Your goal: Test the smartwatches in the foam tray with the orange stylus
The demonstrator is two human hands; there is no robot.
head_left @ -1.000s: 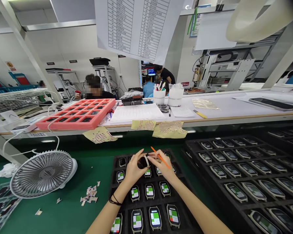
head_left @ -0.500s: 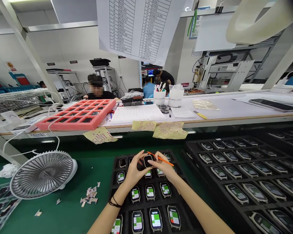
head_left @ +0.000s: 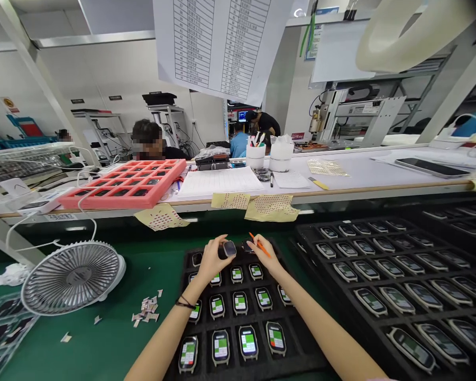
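Here, the right hand (head_left: 265,256) slants the orange stick (head_left: 262,247) forward-left.

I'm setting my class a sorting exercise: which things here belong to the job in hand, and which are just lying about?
Apparently in the job:
left hand, holding a watch
right hand, holding an orange stick
near black tray, holding more watches

Apparently just about:
fan
small scraps
phone
pen cup

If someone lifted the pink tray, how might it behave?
The pink tray would probably feel stiff and light, as its thick body looks like foam. Tilting could spill dark pieces from its open top. The white cable across its left end might snag.
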